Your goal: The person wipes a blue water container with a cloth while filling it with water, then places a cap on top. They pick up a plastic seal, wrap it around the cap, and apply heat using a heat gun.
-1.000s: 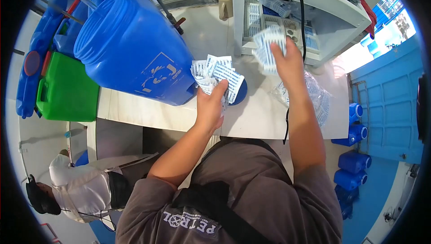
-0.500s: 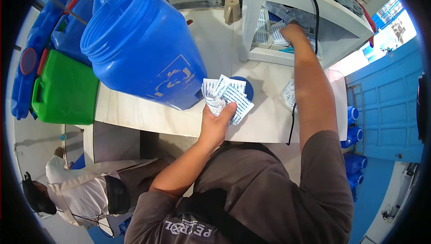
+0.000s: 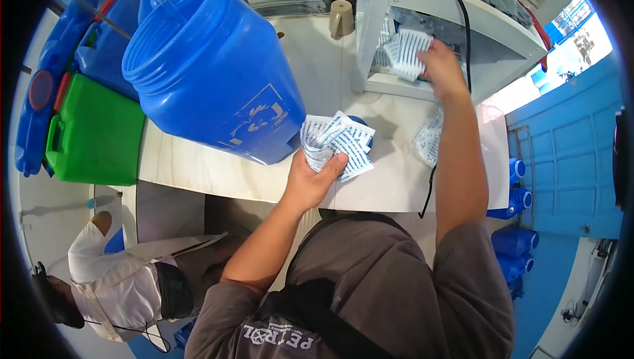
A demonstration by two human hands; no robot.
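Observation:
My left hand is closed around a fanned bunch of white slips with blue print, held over the front of the counter. Partly hidden behind that bunch is a round blue lid. At the opening of a white cabinet, my right hand pinches a smaller bunch of the same printed slips, slightly blurred. More slips lie inside the cabinet behind it. Left of my hands, a large blue water container stands with its wide mouth uncapped and a clear tube inside.
A beige mug stands at the counter's back. A clear bag of slips lies beside my right forearm, near a black cable. Green and blue jugs fill the left side. Another person is at lower left.
My right hand has come out of the cabinet toward me, bringing a bunch of slips with it. My left hand stays nearly in place. The other person's arm has shifted.

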